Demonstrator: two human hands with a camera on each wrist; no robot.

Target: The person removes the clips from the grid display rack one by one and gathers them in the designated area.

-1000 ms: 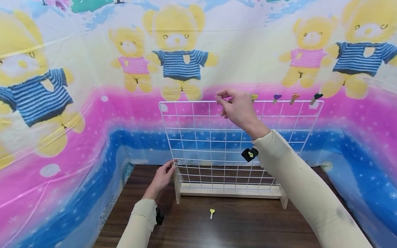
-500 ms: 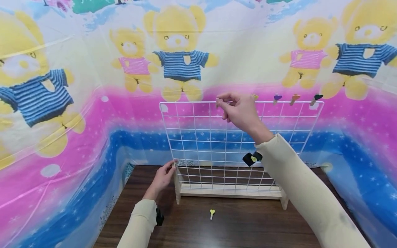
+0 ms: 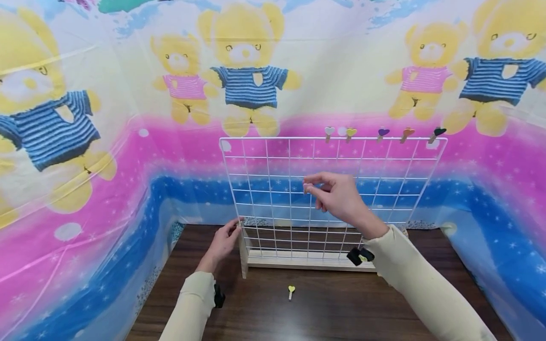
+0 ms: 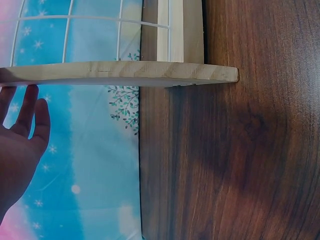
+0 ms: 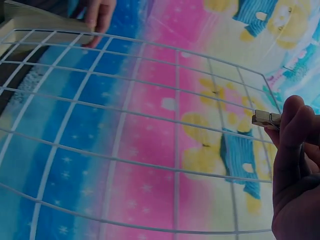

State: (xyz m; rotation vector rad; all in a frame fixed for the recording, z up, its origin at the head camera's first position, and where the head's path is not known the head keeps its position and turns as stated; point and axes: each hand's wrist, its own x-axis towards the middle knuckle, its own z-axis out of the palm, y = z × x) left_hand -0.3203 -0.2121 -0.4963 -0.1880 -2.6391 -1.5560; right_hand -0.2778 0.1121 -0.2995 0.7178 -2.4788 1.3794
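Observation:
In the head view, my right hand (image 3: 339, 196) is in front of the white wire grid (image 3: 290, 192), pinching a small wooden clothespin (image 5: 265, 119) between thumb and forefinger. A bit of pink shows at its end in the head view. My left hand (image 3: 223, 244) rests against the stand's left wooden upright (image 4: 125, 72), its visible fingers fairly straight and their tips touching the wood. Along the grid's top rail sit heart clothespins: white (image 3: 329, 134), yellow (image 3: 350, 134), purple (image 3: 383, 134), orange (image 3: 407, 135) and dark green (image 3: 437, 134).
A yellow heart clothespin (image 3: 291, 291) lies on the brown table (image 3: 324, 303) in front of the stand's wooden base (image 3: 307, 264). Behind the grid hangs a bear-patterned cloth (image 3: 183, 142).
My right hand has dropped from the top rail to mid-grid, still pinching the clothespin. The white heart clothespin, hidden behind it before, now shows. My left hand stays in place.

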